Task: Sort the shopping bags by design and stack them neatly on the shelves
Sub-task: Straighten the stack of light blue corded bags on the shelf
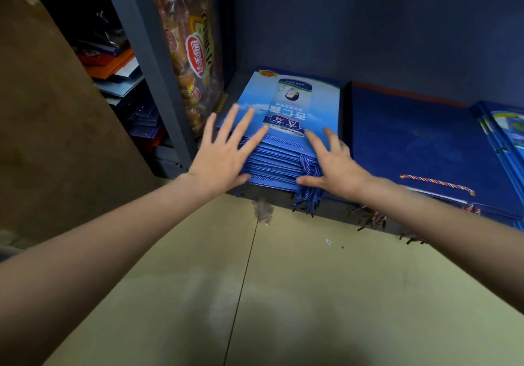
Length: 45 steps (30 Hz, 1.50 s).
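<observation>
A stack of light blue shopping bags [295, 101] printed with a can lies flat on the shelf [334, 209], blue rope handles hanging over its front edge. My left hand [224, 152] is spread with straight fingers at the stack's front left corner. My right hand [331, 161] is spread at the front right of the same stack, thumb against the bags' edges. To the right lies a stack of dark blue bags [419, 141] with a multicoloured rope handle. A third stack with a blue and green print [507, 130] shows at the far right.
A grey shelf upright [150, 62] stands left of the light blue stack, with an orange printed plastic pack [192, 47] leaning beside it. Behind the upright lie more mixed bags [124, 82]. A brown cardboard sheet [51, 116] stands at the left. Beige floor tiles [312, 294] lie below.
</observation>
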Available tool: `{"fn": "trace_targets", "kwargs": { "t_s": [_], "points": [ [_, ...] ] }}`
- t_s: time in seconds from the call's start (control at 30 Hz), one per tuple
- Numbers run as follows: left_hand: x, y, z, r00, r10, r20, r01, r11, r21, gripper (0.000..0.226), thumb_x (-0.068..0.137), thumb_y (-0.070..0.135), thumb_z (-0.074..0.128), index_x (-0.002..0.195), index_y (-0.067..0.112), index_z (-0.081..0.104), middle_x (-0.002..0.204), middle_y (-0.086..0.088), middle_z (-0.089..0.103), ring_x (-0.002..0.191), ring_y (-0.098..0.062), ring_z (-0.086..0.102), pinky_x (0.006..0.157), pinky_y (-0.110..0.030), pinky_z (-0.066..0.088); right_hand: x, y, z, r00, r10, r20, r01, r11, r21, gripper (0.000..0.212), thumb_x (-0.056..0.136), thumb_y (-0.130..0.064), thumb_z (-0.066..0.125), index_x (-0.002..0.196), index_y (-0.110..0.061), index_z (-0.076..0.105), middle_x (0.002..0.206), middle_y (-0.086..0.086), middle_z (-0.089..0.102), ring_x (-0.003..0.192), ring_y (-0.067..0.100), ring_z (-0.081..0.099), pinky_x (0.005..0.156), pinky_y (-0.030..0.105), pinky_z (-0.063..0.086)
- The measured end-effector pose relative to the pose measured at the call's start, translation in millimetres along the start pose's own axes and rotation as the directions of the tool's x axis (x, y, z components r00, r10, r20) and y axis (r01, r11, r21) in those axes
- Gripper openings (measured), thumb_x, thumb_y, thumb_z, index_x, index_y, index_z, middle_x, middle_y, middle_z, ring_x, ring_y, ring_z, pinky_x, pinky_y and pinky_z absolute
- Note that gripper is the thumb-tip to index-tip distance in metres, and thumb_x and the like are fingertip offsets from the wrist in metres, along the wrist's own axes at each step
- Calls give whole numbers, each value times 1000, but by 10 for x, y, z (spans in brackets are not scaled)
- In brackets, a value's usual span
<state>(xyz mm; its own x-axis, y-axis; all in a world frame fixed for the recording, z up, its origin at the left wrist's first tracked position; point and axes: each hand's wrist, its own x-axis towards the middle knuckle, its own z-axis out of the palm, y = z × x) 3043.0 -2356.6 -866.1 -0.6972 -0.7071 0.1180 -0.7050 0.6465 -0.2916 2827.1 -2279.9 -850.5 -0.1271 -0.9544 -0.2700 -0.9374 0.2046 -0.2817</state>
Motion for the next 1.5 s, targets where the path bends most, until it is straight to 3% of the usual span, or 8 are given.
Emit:
{"fn": "trace_targets", "kwargs": {
  "t_s": [0.1, 0.3, 0.67, 0.83, 1.03, 1.23, 1.37, 1.5],
  "points": [
    [-7, -7, 110, 997, -46, 62, 42, 997, 58, 109, 83, 62, 54, 141, 28, -32, 157, -14, -11, 144, -36, -6, 114, -54, 0, 58, -66, 11, 998, -13, -66, 11, 999, -31, 98, 81, -46, 66, 151, -23, 1, 156, 16, -9, 143, 39, 3, 115, 51, 12],
    [-11, -113, 234, 995, -91, 34, 89, 995, 45, 93, 89, 48, 54, 148, 32, -16, 156, -16, 2, 142, -32, 10, 115, -49, 4, -5, -435, 81, 931, -318, -181, 156, 794, -588, 99, 85, -47, 61, 150, -16, -6, 156, 17, -3, 145, 33, -1, 113, 55, -3],
    [32, -148, 448, 988, -68, -136, 48, 988, -147, 104, 59, 58, 78, 143, 25, 29, 143, -15, 38, 130, -36, 35, 109, -52, 21, 358, -599, 429, 924, -304, -232, 111, 794, -598, 110, 77, -50, 69, 150, -14, -4, 154, 13, 14, 133, 33, 31, 109, 49, 25],
    [6, -15, 501, 967, -165, -192, 108, 956, -274, 95, 62, 80, 51, 137, 25, 33, 142, -14, 39, 130, -36, 31, 106, -59, 25, 391, -511, 473, 852, -380, -360, 65, 760, -647, 109, 47, -55, 84, 137, -12, 41, 132, 11, 54, 106, 30, 59, 95, 49, 44],
    [195, -66, 374, 924, -240, -298, 174, 958, -229, 94, 53, 53, 82, 130, 25, 34, 136, -15, 47, 124, -38, 44, 100, -57, 34, 503, -441, 179, 699, -583, -414, 147, 683, -715, 95, 50, -43, 84, 127, -7, 44, 112, 10, 61, 93, 30, 61, 101, 56, 36],
    [222, -397, 319, 939, -179, -295, 80, 944, -320, 101, 60, 46, 84, 141, 24, 28, 140, -19, 39, 123, -40, 41, 99, -54, 35, 591, -421, -77, 714, -586, -383, 211, 702, -680, 89, 53, -49, 84, 123, -4, 52, 98, 10, 64, 86, 30, 62, 102, 60, 30],
    [90, -265, 285, 887, -460, -50, 221, 516, -827, 106, 67, 31, 84, 149, 26, 17, 148, -9, 24, 133, -23, 32, 109, -44, 29, 605, -415, -110, 757, -553, -347, 223, 719, -658, 89, 57, -51, 81, 127, -5, 50, 101, 10, 63, 90, 30, 61, 104, 60, 28],
    [-42, -53, 452, 792, -536, 292, 342, -5, -940, 67, 76, 16, 78, 134, 19, 44, 116, 3, 59, 107, -13, 56, 107, -37, 39, 605, -441, -234, 831, -492, -260, 250, 748, -614, 89, 72, -52, 71, 140, -8, 35, 119, 12, 56, 111, 32, 52, 110, 59, 13]
  ]
}}
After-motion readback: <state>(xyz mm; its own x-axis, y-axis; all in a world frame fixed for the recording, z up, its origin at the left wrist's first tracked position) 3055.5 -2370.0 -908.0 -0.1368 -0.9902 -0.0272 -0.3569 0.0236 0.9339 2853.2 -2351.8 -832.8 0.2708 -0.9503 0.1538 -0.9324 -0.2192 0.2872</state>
